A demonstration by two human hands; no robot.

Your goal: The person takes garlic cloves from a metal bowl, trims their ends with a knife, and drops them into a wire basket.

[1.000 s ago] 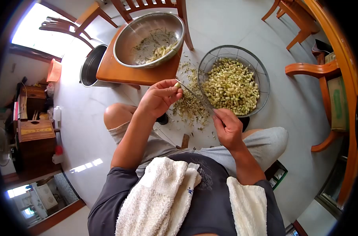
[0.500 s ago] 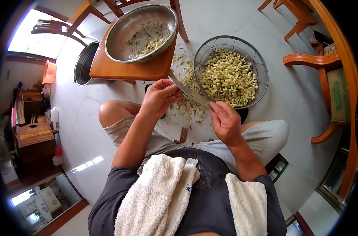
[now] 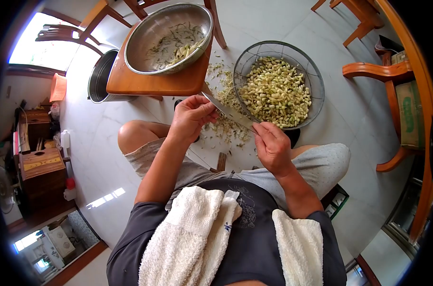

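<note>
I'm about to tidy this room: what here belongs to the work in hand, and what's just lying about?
Likely part of the job:
knife in right hand
wire basket of pale pieces
colander on chair
trimmings on floor

Apparently just lying about:
orange basket
brown box with green print

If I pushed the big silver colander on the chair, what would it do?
The colander would probably slide, since the seat looks smooth and shiny. It's likely light for its size: thin, holey metal, with few pale pieces inside.
</note>
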